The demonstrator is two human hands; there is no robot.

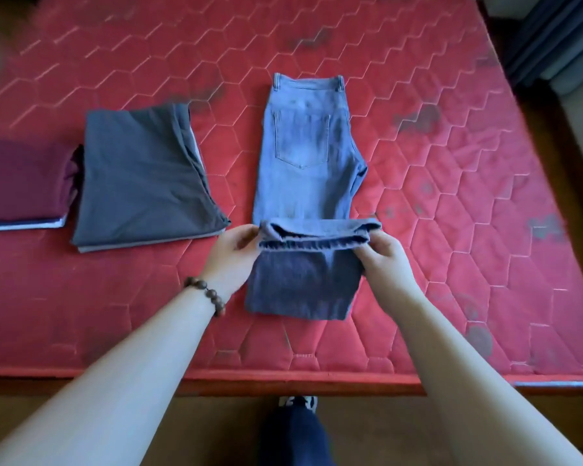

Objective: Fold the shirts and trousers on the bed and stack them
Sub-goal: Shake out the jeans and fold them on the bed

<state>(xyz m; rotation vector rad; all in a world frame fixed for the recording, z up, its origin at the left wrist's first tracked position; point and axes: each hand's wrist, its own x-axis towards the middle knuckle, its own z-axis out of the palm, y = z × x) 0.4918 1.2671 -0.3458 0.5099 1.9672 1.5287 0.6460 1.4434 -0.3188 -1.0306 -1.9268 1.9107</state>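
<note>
Hands (231, 250) (386, 255) on jeans (303, 142) hems, fingertips seemingly hidden underneath

Blue jeans (303, 146) lengthwise on bed, hem end raised, w/ 2 folded stacks (142, 176) left

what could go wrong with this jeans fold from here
Both hands, left hand and right hand, pinch only the hem corners of the jeans, so the middle may sag and the fold land crooked. The folded part lies near the mattress edge; it might slip off.
</note>
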